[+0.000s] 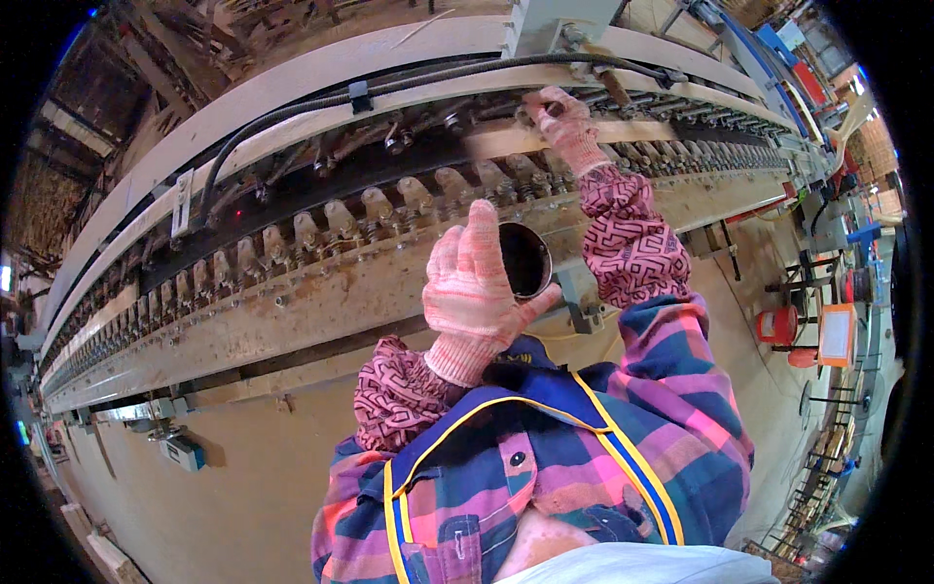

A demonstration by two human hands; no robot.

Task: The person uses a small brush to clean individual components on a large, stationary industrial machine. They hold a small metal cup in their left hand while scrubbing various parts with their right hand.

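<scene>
My left hand (474, 282), in a pink-and-white knitted glove, holds a round, open-topped can (547, 258) with a dark inside. Its fingers run up the can's left side and the thumb reaches under its lower right. My right hand (569, 131), gloved the same way, reaches over a long machine (292, 292). Its fingers are curled near the far row of fittings, by a pale wooden board (632, 131). A small dark spot shows between these fingers, too unclear to name. Patterned sleeve covers wrap both forearms.
Spring-loaded metal feet (377, 204) line the machine's near side. A black ribbed hose (292, 115) runs above, below an upright metal post (555, 24). At the right stand a red bucket (776, 326) and metal racks. A small grey-blue box (183, 453) hangs under the left side.
</scene>
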